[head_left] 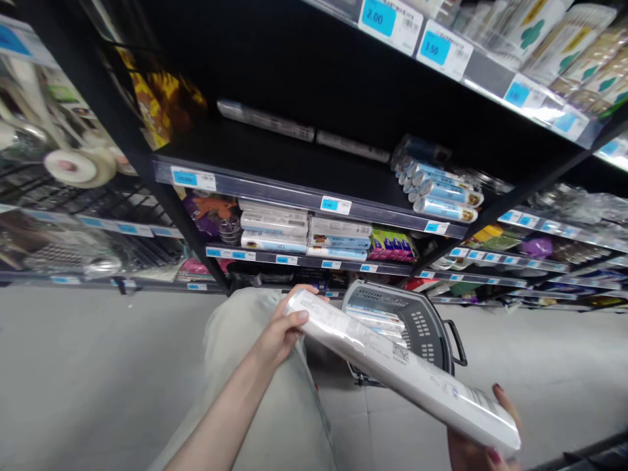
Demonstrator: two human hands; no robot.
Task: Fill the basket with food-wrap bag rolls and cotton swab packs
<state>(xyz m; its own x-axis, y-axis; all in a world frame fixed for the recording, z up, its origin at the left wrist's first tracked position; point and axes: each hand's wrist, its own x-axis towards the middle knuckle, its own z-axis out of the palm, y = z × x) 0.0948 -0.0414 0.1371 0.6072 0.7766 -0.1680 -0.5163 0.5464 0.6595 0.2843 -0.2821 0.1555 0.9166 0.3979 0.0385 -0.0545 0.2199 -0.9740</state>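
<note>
A long white roll in shiny plastic wrap [373,356] is held slantwise across the front of me, printed with small text and a square code. My left hand [282,330] is closed around its upper left end, the thumb lying on top. At the lower right end, my right hand [483,435] grips it from below and behind, with part of the fingers hidden. Beneath the roll stands a grey shopping basket [444,330], partly covered by it. Several similar white and blue rolls [375,319] lie inside the basket.
A dark shelf unit [304,183] rises ahead. Its middle shelf bears a stack of blue-white rolls [439,186] at the right and two thin rolls at the back. Packed rolls [275,229] fill the shelf below. Hanging goods [73,163] are on the left.
</note>
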